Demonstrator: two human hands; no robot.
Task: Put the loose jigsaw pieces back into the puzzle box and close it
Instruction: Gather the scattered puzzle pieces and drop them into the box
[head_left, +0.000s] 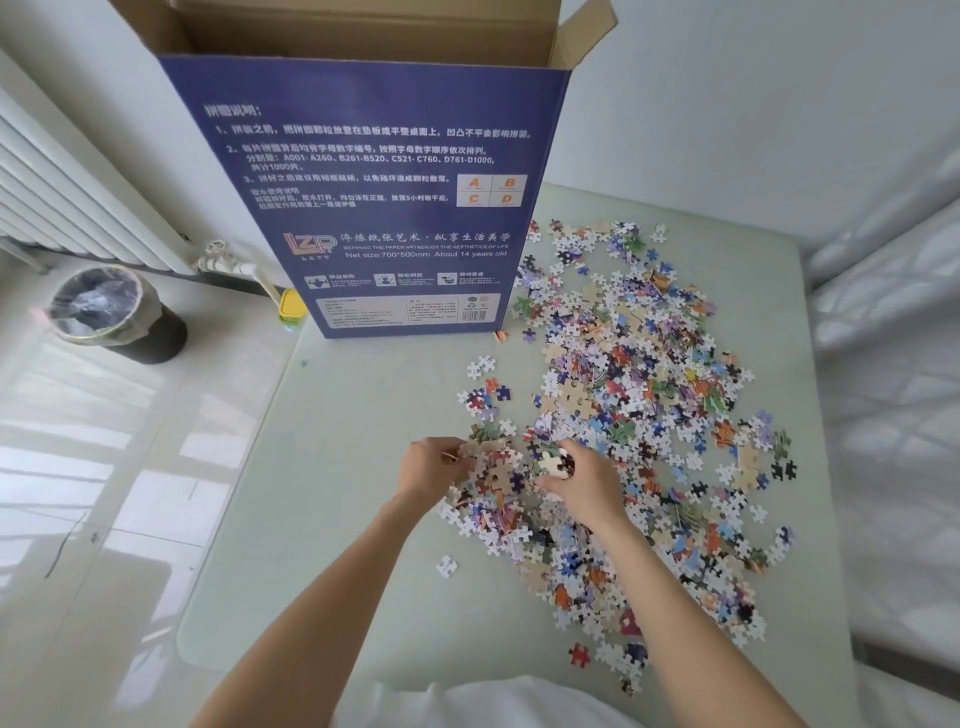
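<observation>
Nearest to the camera, two bare forearms reach forward over the pale green glass worktop (322, 519). Both hands work at the near left edge of the wide heap of small, many-coloured cardboard jigsaw pieces (639, 415). The left hand (428, 467) has its fingers curled round a bunch of pieces which it scoops against the other hand. The right hand (584, 483) is also curled, and its grip holds some pieces, among them a pale one between thumb and fingers. So both hands are closed on pieces, not empty.

Most of the pieces lie loose, spread from near the body to the far right part of the worktop, so the task seems only at its beginning.

Farther away stands the tall blue cardboard puzzle box (374, 197), upright on its narrow side, with brown flaps open at the top. It lies ahead and to the left of the hands, and the left hand is nearer to it. Its opening is high, so the handful probably must be lifted up and over the rim.

On the floor, left, stands a dark waste bin (117, 317).
</observation>
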